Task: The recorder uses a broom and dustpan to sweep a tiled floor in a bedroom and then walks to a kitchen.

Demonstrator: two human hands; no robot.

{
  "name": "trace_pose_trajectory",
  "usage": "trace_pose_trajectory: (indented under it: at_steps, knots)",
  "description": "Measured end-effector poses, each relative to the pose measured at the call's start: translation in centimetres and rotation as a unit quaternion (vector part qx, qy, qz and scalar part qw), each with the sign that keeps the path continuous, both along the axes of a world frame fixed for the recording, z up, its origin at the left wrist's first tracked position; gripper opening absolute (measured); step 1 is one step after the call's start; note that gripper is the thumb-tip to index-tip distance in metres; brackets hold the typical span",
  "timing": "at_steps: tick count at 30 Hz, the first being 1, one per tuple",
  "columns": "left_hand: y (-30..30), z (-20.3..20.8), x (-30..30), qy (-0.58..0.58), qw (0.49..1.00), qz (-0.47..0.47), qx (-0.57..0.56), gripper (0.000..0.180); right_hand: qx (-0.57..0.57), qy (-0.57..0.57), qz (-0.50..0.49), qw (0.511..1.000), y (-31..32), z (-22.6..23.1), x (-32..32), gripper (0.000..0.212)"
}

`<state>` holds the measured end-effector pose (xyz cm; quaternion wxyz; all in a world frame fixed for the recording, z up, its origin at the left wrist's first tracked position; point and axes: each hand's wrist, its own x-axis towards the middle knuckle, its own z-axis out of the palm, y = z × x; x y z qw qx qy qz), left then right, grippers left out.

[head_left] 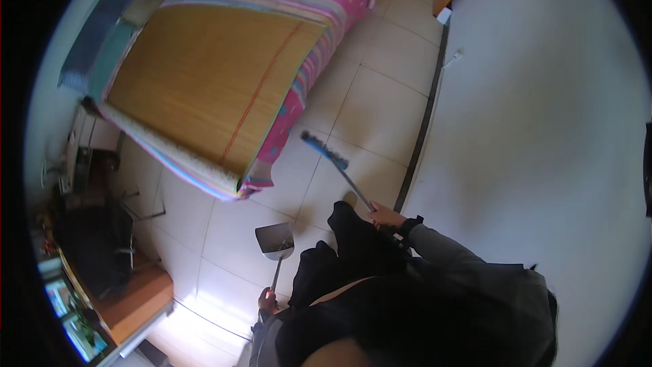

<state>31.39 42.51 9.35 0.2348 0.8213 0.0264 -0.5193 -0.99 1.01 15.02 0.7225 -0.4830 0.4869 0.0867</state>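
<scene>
Plainly, both our hands are full. Our left hand (267,301) has its fingers wrapped round the handle of a metal dustpan (274,239), whose scoop lies at 12 o'clock from them, with some greyish debris near its back. Our right hand (387,216) has its fingers clamped on the stick of a blue broom (324,150); its head sits toward 11 o'clock from them, its long axis running from 10 to 4. From the scoop, we see that head at 1 o'clock, well apart, over the tiled floor (380,88); the right hand is nearer it. Farther off, we have a wooden table (142,299) at 9 o'clock and a mat-covered bed (210,75) toward 11.
</scene>
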Motion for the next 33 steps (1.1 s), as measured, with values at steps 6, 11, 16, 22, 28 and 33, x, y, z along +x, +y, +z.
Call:
trace_pose_trajectory:
  at_steps: [6,11,16,22,28,33]
  knots:
    - [-15.1,1.7,2.4,-0.017,0.997,-0.063,-0.049,0.029,0.097,-0.044,-0.335,0.936,-7.8,-3.4,-8.4,0.019]
    - [-28.0,0.6,4.0,-0.025,0.980,-0.197,-0.030,0.030,0.047,-0.016,-0.394,0.918,-12.7,-6.0,-14.9,0.022]
    - [-39.2,-2.1,4.6,-0.030,0.974,-0.221,-0.035,0.030,0.065,0.045,-0.428,0.900,-20.8,-3.7,-15.3,0.012]
    - [-52.3,-3.1,4.4,0.006,0.968,-0.249,-0.002,0.028,0.284,-0.106,-0.542,0.784,-30.7,-7.7,-11.9,0.012]
    - [-63.3,-3.2,4.2,0.050,0.973,-0.224,-0.009,0.026,-0.140,0.007,-0.099,0.985,-36.4,-11.3,-3.0,0.029]
    - [-66.6,-3.5,5.1,0.034,0.974,-0.225,-0.021,0.024,0.028,0.166,0.011,0.986,-40.3,-3.6,3.9,0.058]
